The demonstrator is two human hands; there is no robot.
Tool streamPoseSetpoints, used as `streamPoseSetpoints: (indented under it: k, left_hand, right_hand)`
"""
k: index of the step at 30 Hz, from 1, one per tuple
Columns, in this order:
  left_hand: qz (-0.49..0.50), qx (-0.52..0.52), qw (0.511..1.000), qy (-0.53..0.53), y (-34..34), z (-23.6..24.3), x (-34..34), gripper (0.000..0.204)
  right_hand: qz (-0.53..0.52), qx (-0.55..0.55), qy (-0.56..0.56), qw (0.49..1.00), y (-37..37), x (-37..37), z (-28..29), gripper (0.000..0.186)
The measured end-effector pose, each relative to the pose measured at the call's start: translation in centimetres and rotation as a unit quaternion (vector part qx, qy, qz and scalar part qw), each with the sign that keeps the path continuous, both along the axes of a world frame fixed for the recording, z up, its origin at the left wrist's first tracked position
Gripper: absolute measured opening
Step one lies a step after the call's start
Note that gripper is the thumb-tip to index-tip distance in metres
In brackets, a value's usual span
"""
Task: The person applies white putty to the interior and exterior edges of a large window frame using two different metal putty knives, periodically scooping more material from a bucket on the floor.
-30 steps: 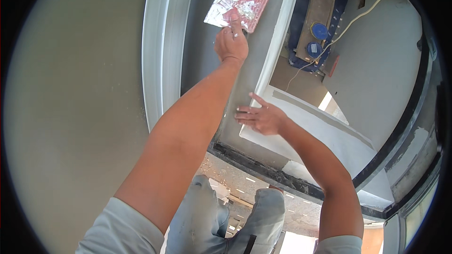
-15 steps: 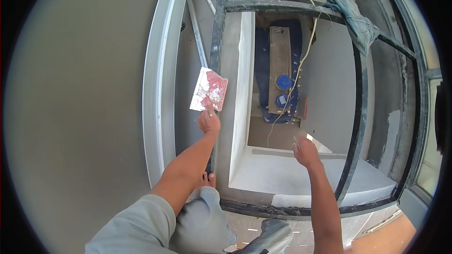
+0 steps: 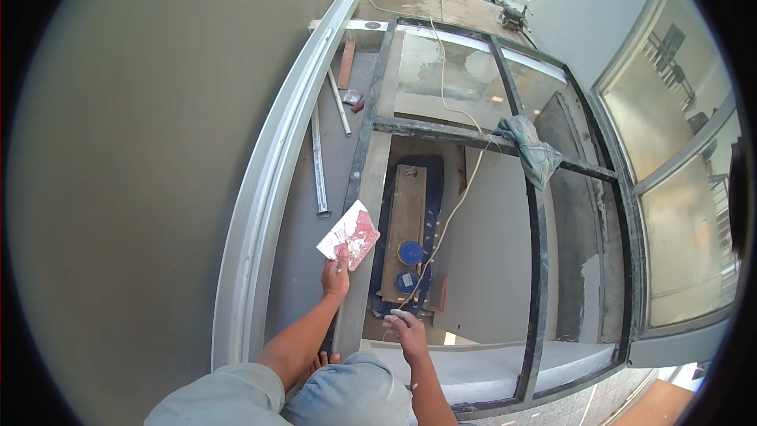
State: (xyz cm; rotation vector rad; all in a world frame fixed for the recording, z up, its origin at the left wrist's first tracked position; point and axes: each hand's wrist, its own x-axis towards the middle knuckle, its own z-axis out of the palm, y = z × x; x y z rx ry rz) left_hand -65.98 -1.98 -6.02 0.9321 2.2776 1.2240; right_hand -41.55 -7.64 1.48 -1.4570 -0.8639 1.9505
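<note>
My left hand (image 3: 335, 276) grips the near edge of a flat red putty board (image 3: 351, 237), four-sided and smeared with white paste. The board is held over the dark metal frame's left bar (image 3: 371, 142). To the right, my right hand (image 3: 406, 330) hovers above the near end of the framed opening. Its fingers are partly stretched and apart, white residue shows on them, and no object can be seen in them. Below it in the opening lie a wooden plank (image 3: 408, 197) and two blue-lidded tubs (image 3: 410, 252).
A pale cable (image 3: 465, 189) runs across the opening and over the frame. A grey-green cloth (image 3: 530, 150) drapes on the crossbar. Left of the frame are a metal strip (image 3: 318, 162), a white pipe (image 3: 339, 102) and a long pale channel (image 3: 268, 181). Windows (image 3: 678, 150) stand at right.
The view has tilted up, bringing the far floor and windows into sight. My right hand has moved left toward my left hand, its fingers loosened. The putty board stays in my left hand.
</note>
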Motion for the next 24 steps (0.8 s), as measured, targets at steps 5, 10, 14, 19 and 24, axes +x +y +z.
streamPoseSetpoints:
  k: [5,10,14,19,24]
  left_hand:
    - [-0.253,0.061,0.911,-0.321,-5.9,4.4,3.5,0.051]
    - [-0.279,0.061,0.893,-0.348,-9.5,6.3,5.5,0.049]
    - [-0.376,0.018,0.886,-0.270,-4.9,7.6,1.4,0.047]
    - [-0.312,0.011,0.947,-0.070,2.5,4.9,-3.6,0.041]
    - [-0.088,-0.050,0.993,0.064,10.5,1.9,-3.8,0.068]
  right_hand:
    - [-0.064,-0.033,0.154,0.985,-1.3,-0.3,3.2,0.066]
    - [-0.141,0.005,0.310,0.940,1.3,-2.2,1.1,0.062]
    - [-0.151,-0.016,0.251,0.956,3.0,-3.1,0.8,0.056]
    - [-0.314,0.030,0.270,0.910,7.3,-2.8,2.3,0.052]
    - [-0.317,0.095,0.129,0.935,15.7,-1.8,1.7,0.049]
